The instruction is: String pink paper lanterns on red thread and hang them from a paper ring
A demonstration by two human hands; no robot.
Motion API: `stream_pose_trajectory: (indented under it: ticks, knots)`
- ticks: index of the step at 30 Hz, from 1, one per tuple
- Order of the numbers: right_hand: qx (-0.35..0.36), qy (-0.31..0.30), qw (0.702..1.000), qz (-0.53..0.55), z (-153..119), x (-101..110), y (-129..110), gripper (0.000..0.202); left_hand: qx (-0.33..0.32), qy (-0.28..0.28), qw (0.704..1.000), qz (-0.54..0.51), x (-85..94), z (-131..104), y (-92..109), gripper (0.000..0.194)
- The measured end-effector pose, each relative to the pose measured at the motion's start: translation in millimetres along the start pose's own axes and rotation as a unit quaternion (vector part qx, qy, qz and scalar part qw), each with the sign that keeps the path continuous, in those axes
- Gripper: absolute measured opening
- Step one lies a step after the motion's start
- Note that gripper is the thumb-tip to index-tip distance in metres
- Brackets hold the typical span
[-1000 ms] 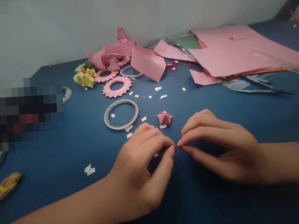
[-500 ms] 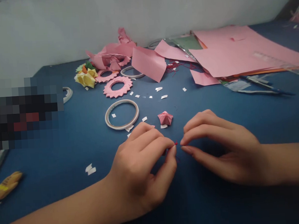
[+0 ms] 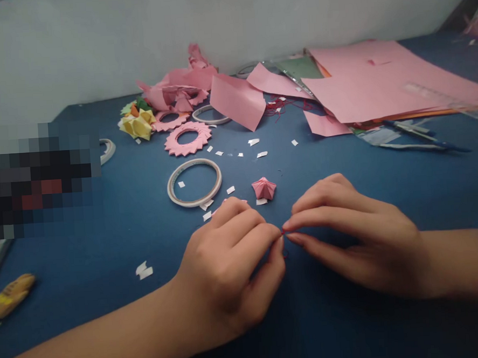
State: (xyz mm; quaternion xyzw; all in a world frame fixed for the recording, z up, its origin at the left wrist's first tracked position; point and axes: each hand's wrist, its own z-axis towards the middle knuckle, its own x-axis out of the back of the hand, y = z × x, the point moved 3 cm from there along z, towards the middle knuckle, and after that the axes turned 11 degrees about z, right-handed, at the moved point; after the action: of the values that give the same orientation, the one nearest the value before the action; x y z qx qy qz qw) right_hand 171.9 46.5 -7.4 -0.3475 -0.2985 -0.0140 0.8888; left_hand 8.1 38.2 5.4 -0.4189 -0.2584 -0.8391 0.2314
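Observation:
Between the fingertips of both hands shows a short bit of red thread (image 3: 283, 232), with a loose end hanging below. My left hand (image 3: 232, 266) pinches it between thumb and forefinger. My right hand (image 3: 356, 236) comes from the right, its thumb and fingers pinched close around the other side of the thread. Just beyond the hands sits a small pink folded paper star (image 3: 264, 189), beside a white paper scrap. Another pink paper piece is mostly hidden behind my left knuckles. A roll of double-sided tape (image 3: 170, 191) lies behind my left hand.
Pink folded paper rings (image 3: 172, 145), a yellow folded paper piece (image 3: 136, 125) and crumpled pink paper lie at the back. Pink sheets (image 3: 363, 96), a clear ruler (image 3: 440, 97) and a compass (image 3: 418, 133) lie back right. White scraps dot the blue table (image 3: 84, 237).
My right fingertips have moved slightly left, closing the small gap to the thread and my left fingertips. The left hand has shifted a little; the things on the table stay put.

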Motion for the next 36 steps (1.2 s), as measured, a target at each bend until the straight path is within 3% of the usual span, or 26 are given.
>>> stream_pose_trajectory:
  ticks: [20, 26, 31, 36]
  knots:
    - [0.023, -0.029, 0.999, -0.016, 0.0, -0.9, -1.7, 0.004, -0.005, -0.025, 1.000, -0.009, 1.2, 0.6, 2.5, 0.012]
    - [0.015, -0.037, 0.999, 0.007, -0.7, -2.0, 1.1, 0.005, 0.064, -0.057, 0.994, -0.072, 2.1, 2.6, 2.1, 0.015]
    - [0.021, -0.050, 0.998, 0.011, -0.4, -3.0, 1.3, 0.005, 0.140, -0.105, 0.971, -0.160, 0.3, 2.4, -1.3, 0.019]
    - [0.023, -0.039, 0.999, 0.001, 0.0, -2.3, 0.2, 0.007, 0.167, -0.119, 0.953, -0.222, -1.4, 1.7, -5.0, 0.019]
